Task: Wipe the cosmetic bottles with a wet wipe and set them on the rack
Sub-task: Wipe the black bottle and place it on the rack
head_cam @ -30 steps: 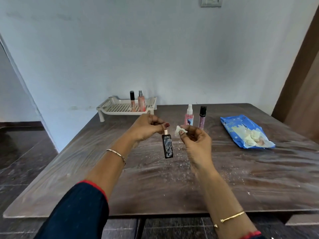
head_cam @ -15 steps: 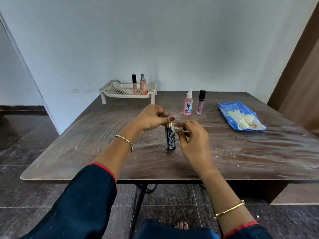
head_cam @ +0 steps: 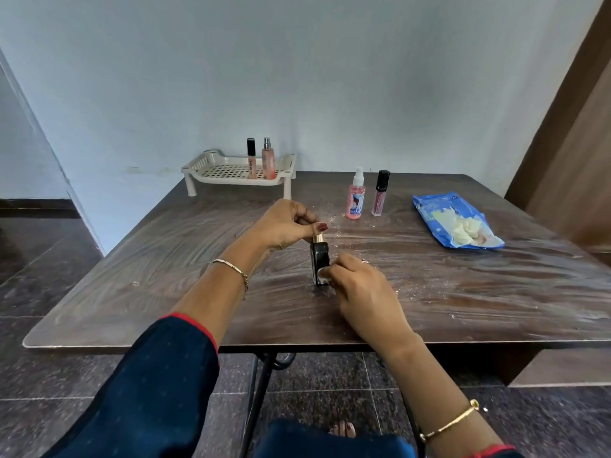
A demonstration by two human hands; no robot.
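A black bottle (head_cam: 319, 257) with a gold neck stands upright on the brown table (head_cam: 165, 285). My left hand (head_cam: 284, 223) pinches its gold top. My right hand (head_cam: 360, 289) presses a small white wet wipe (head_cam: 323, 274) against the bottle's lower front. At the table's far edge stands a white rack (head_cam: 231, 173) holding a black-capped tube (head_cam: 251, 157) and a pink spray bottle (head_cam: 268, 158). A pink spray bottle with a white top (head_cam: 356, 199) and a black-capped pink tube (head_cam: 380, 194) stand on the table to the right of the rack.
A blue wet-wipe pack (head_cam: 454, 223) lies open at the right of the table, with wipes spilling out. White specks dot the tabletop around the bottle. A wall runs behind the table and a wooden door stands at the right.
The black bottle went from hanging in the air to standing on the table. My right hand slid the wipe from the bottle's top down to its lower front. The head camera tilted downward.
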